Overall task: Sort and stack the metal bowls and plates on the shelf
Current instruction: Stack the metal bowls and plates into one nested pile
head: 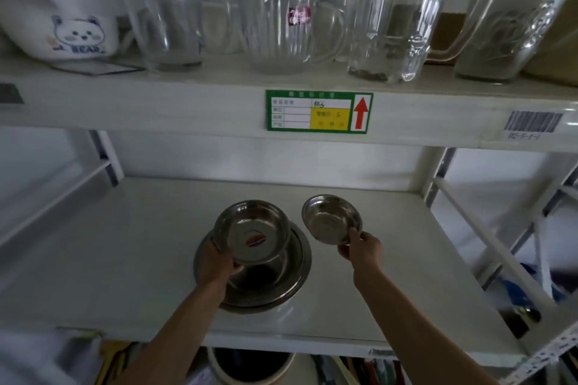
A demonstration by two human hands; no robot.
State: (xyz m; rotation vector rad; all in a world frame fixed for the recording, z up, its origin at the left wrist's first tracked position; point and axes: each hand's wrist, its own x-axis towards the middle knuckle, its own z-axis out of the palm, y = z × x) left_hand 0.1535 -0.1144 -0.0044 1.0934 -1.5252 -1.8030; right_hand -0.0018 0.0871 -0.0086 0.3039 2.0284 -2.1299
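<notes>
My left hand (219, 262) grips the near left rim of a medium metal bowl (255, 230), tilted toward me, with a red sticker on its bottom. It hangs just above a stack of larger metal bowls and a wide metal plate (291, 275) resting on the white shelf (109, 244). My right hand (362, 248) pinches the near rim of a small metal bowl (331, 217), held up and tilted, to the right of the stack and apart from it.
The upper shelf carries several glass jugs (281, 22) and a white bear-printed pot (72, 25). A green shelf label (319, 111) with a red arrow sits on its front edge. White shelf posts (469, 212) stand at the right. Items show below the shelf's front edge.
</notes>
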